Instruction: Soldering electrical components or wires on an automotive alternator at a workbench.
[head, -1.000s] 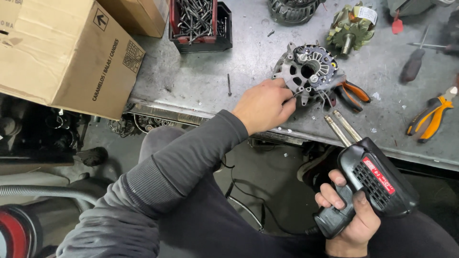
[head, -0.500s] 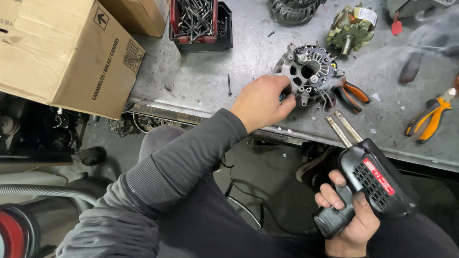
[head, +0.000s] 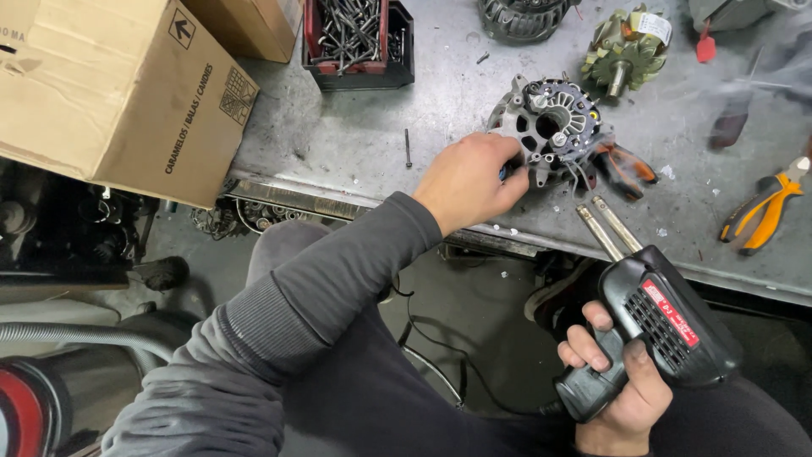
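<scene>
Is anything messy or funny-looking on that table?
A bit. One loose screw lies alone on the metal table, away from the black bin of screws. The cardboard box hangs over the table's edge.

L arm in a grey sleeve goes from the low left up toward 1 o'clock, elbow bent a bit. L hand (head: pixel 470 179) is palm down, back of hand up, fingers curled in at the 2 o'clock side, tips hidden. R hand (head: pixel 616 391) is low, near the lap, at 5 o'clock from the L hand. Its fingers are wrapped tight, thumb on top, wrist pointing down. R arm mostly out of view.
</scene>
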